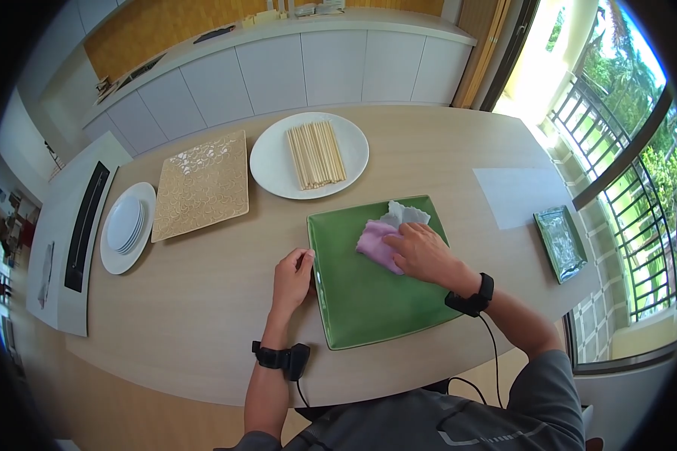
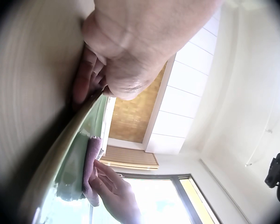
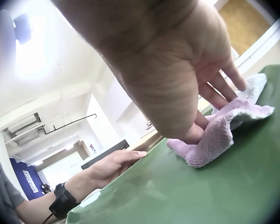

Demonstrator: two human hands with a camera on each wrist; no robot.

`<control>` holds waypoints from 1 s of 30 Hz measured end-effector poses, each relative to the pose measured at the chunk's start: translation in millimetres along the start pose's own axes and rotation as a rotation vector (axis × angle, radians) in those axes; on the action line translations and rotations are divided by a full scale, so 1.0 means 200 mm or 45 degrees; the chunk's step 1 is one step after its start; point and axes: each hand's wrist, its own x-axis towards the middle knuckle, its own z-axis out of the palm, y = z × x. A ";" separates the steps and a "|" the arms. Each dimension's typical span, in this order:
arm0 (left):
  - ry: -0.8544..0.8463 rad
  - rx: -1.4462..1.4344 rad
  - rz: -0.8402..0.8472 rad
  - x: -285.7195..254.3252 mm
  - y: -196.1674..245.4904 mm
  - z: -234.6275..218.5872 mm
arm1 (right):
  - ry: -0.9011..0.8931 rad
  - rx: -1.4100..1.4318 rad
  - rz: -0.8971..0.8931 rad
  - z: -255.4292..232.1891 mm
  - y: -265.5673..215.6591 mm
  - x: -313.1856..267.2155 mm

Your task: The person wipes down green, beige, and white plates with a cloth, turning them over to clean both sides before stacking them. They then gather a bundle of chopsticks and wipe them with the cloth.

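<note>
A large green square plate (image 1: 376, 293) lies on the table in front of me. At its left edge my left hand (image 1: 292, 278) grips the rim, thumb on top and fingers under it, as the left wrist view shows. My right hand (image 1: 426, 254) is over the upper right part of the plate, holding a pink cloth (image 1: 376, 246) against the green surface. In the right wrist view, thumb and fingers bunch the pink cloth (image 3: 210, 140). A whitish part of cloth (image 1: 408, 213) spreads out beyond the fingers toward the plate's far edge.
Behind the green plate, a white oval plate (image 1: 271, 161) bears a bundle of pale sticks (image 1: 316, 154). To the left are a beige patterned square plate (image 1: 203, 184) and small white plates (image 1: 125, 223) stacked on an oval one. At right lie a translucent sheet (image 1: 515, 197) and a small green dish (image 1: 560, 244).
</note>
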 end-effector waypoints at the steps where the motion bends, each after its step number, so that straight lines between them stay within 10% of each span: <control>1: -0.002 -0.001 0.001 0.00 0.00 0.00 | 0.041 0.022 0.011 0.00 0.00 -0.03; 18: 0.023 0.092 0.045 0.01 -0.01 0.00 | -0.153 0.064 -0.174 -0.01 -0.28 -0.20; 30: 0.028 0.095 0.088 0.00 -0.01 0.00 | 0.218 0.154 -0.392 0.08 -0.30 0.03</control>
